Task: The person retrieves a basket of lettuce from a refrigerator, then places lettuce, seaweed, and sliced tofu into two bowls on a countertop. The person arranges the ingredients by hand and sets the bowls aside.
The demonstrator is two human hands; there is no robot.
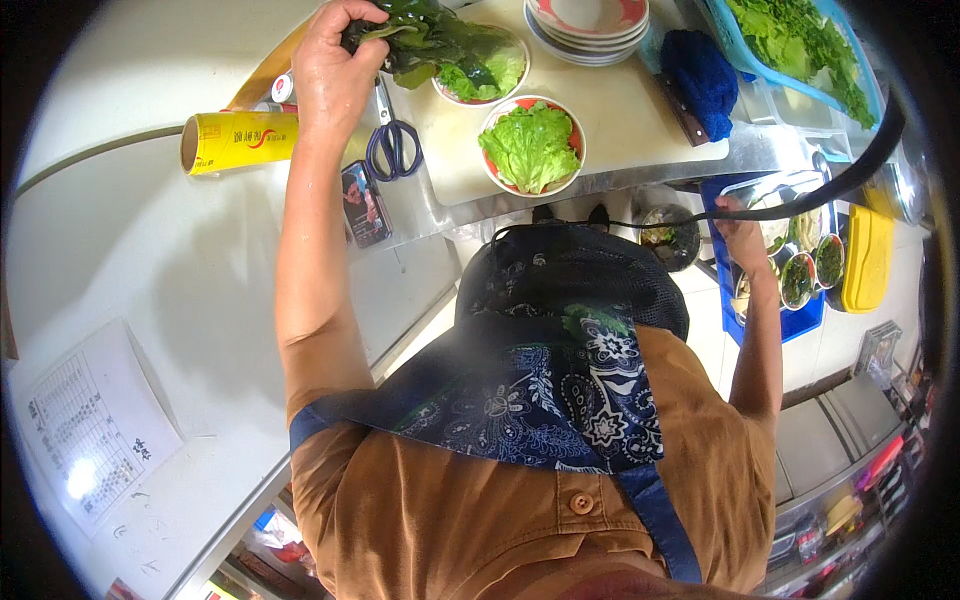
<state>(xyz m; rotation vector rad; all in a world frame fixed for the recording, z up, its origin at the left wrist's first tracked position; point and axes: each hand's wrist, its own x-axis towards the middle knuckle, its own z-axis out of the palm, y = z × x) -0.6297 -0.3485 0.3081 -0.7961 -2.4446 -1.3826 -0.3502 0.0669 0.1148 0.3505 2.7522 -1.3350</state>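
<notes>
My left hand [340, 60] pinches a bunch of glossy, wet, dark green leaves [425, 40] that look like seaweed. They hang over a bowl with lettuce [482, 82] and hide part of it. Nearer to me, a red-and-white bowl [578, 150] holds a light green lettuce leaf [530, 148]. Both bowls stand on a white cutting board [625, 125]. Down at the right, my right hand [742, 238] has its fingers curled beside a blue tray [728, 290]; a black cable crosses in front, and what they grip cannot be made out.
Left of the board lie scissors [394, 150], a phone [366, 204] and a yellow roll [240, 142]. Stacked plates [590, 28], a knife [684, 112], a dark blue cloth [700, 80] and a light-blue basket of greens [800, 80] are at the back. A waste bin [670, 240] stands below.
</notes>
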